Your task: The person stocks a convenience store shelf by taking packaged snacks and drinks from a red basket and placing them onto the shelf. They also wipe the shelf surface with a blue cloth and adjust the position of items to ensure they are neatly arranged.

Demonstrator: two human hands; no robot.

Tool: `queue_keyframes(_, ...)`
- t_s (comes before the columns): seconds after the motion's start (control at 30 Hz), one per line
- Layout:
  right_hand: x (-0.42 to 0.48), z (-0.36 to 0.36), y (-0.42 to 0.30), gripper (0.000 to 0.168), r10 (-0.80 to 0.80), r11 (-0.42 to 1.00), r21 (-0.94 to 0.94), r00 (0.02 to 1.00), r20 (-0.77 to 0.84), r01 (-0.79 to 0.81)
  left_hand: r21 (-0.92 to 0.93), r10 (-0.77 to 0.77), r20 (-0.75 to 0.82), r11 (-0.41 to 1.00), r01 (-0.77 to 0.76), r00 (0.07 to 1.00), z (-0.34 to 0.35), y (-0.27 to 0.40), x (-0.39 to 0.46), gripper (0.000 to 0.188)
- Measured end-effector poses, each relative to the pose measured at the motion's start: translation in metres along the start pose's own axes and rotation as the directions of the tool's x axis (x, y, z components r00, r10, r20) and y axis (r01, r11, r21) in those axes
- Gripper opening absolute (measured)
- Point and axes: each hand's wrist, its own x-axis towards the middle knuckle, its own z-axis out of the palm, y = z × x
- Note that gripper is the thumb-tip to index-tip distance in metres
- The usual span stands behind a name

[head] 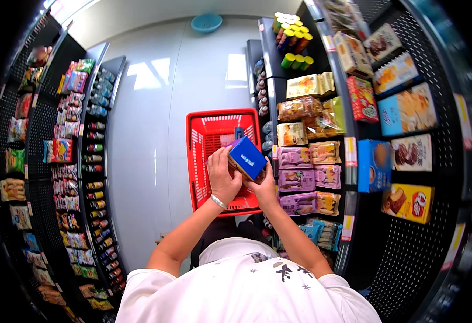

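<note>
Both of my hands hold a blue cardboard box [248, 157] tilted above a red plastic shopping basket [222, 114]. My left hand [223, 173] grips the box's left side, its fingers along the edge and its thumb near the lower corner. Around the lower right corner is my right hand [262, 186]. Inside the basket, beyond the box, a dark blue item [239, 132] and a pale pinkish item [227, 139] show in part; the box and hands hide much of the basket's inside.
Shelves on the right hold boxed snacks [407, 109], purple packets [297, 180] and yellow-lidded canisters [296, 35]. Shelves on the left carry bagged snacks [74, 80], cans [95, 185] and water bottles [98, 99]. A light blue basin [206, 23] stands on the floor by the far wall.
</note>
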Motion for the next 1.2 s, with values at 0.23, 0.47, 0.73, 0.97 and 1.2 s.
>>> queue_keyframes(0.23, -0.085, -0.072, -0.078, 0.09, -0.287, 0.931, -0.256, 0.956, -0.068, 0.261, -0.185, 0.281, -0.069, 0.94, -0.289, 0.957, -0.024, 0.13, -0.046, 0.061)
queue_keyframes(0.47, -0.219, -0.155, -0.153, 0.098, -0.666, 0.731, -0.353, 0.724, -0.182, 0.584, -0.398, 0.458, -0.037, 0.809, -0.433, 0.888, -0.011, 0.257, -0.123, 0.06)
queue_keyframes(0.73, -0.334, -0.272, -0.177, 0.067, -0.64, 0.71, -0.256, 0.449, -0.624, 0.656, -0.657, 0.77, 0.078, 0.518, -0.548, 0.634, 0.012, 0.326, -0.178, 0.06)
queue_keyframes(0.97, -0.308, -0.405, -0.142, 0.047, -0.642, 0.728, -0.582, 0.064, -0.764, 0.362, -0.651, 0.754, 0.201, 0.58, -0.49, 0.625, 0.01, 0.326, -0.198, 0.051)
queue_keyframes(1.2, -0.3, -0.386, -0.179, 0.047, -0.681, 0.731, -0.608, 0.268, -0.682, 0.309, -0.552, 0.616, 0.303, 0.735, -0.393, 0.727, 0.002, 0.293, -0.211, 0.049)
